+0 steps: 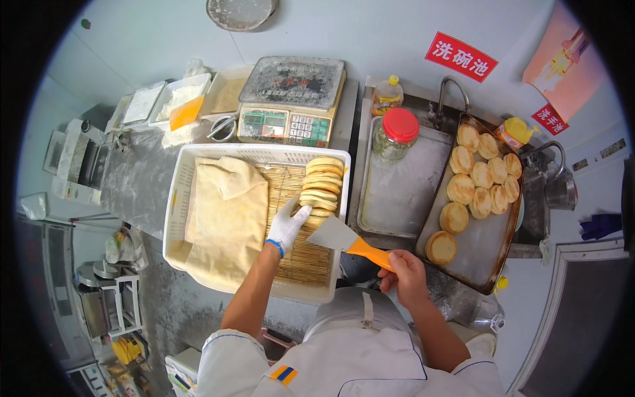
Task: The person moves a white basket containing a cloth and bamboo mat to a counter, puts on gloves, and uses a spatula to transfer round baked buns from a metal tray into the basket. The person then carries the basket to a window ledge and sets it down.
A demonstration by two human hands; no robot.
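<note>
Inside a white plastic basket (pixel 174 218), my left hand (pixel 286 227), in a white glove with a blue cuff, lies against the near left side of a row of round flatbreads (pixel 321 185). Its thumb and fingers are apart, the thumb touching the bread. My bare right hand (pixel 405 274) is closed around the orange handle of a wide metal scraper (pixel 334 234). The scraper's blade points left, close to the near end of the row. A pale cloth (pixel 228 218) is folded over the basket's left part, and a bamboo mat (pixel 297 264) lines the bottom.
To the right, a dark-rimmed baking tray (pixel 430 231) holds several browned flatbreads (pixel 461 189). Beside it are a metal tray (pixel 377 212) and a red-lidded jar (pixel 397 135). A scale (pixel 291 92) and flour tubs (pixel 178 92) stand behind the basket; a faucet (pixel 453 89) rises at the sink.
</note>
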